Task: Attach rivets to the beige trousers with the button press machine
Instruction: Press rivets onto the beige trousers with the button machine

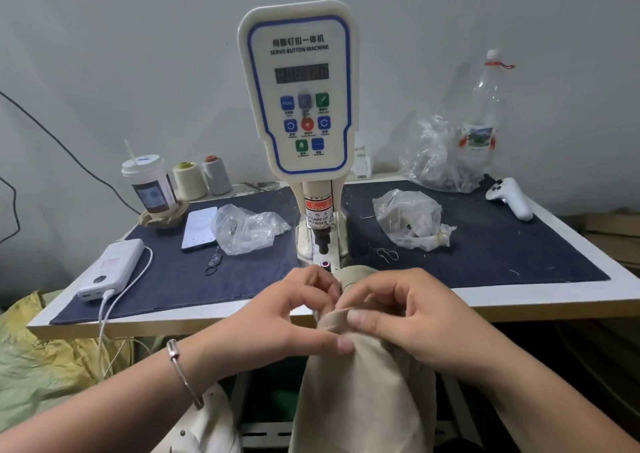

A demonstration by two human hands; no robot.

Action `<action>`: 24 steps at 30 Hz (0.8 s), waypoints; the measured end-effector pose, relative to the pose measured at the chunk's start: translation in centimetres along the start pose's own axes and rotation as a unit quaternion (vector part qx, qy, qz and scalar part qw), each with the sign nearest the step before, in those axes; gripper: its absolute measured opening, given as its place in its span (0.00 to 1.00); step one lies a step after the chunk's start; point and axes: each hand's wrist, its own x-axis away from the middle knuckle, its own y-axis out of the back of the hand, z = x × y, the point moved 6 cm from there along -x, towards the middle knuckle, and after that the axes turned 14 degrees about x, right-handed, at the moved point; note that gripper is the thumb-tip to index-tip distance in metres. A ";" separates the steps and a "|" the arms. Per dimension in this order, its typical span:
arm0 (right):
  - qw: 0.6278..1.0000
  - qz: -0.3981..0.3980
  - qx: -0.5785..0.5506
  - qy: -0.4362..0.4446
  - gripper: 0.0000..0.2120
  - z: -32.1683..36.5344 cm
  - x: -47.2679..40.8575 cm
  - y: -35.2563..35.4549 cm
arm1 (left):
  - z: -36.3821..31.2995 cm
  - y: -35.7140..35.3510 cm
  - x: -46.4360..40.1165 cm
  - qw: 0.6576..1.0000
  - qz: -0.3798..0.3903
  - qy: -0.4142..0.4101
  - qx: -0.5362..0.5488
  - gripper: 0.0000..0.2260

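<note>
The left hand (294,317) pinches the fold of the trousers (363,383) between thumb and curled fingers. The cloth hangs from the table (519,300) edge, just before the press (322,238) die. It looks soft, light and limp, likely to slip or bunch, so it is best held close beside the rivet spot. The right hand (401,317) pinches the same fold, thumb on top.

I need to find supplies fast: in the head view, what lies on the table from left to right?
White power bank → lidded drink cup with straw → cream thread cone → grey thread cone → white button press machine → clear plastic bottle → white handheld controller.
</note>
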 end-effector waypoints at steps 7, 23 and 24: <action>0.996 0.081 0.026 -0.029 0.06 -1.1 0.3 1.3 | 0.2 0.4 0.1 0.966 0.032 -0.008 0.255 0.13; 0.963 -0.029 -0.190 -0.187 0.08 -10.5 -7.2 0.3 | 10.1 6.4 -3.3 0.961 -0.126 0.068 0.237 0.08; 0.963 -0.048 -0.180 -0.192 0.08 -10.9 -7.8 0.4 | 10.3 6.9 -3.9 0.966 -0.131 0.060 0.215 0.08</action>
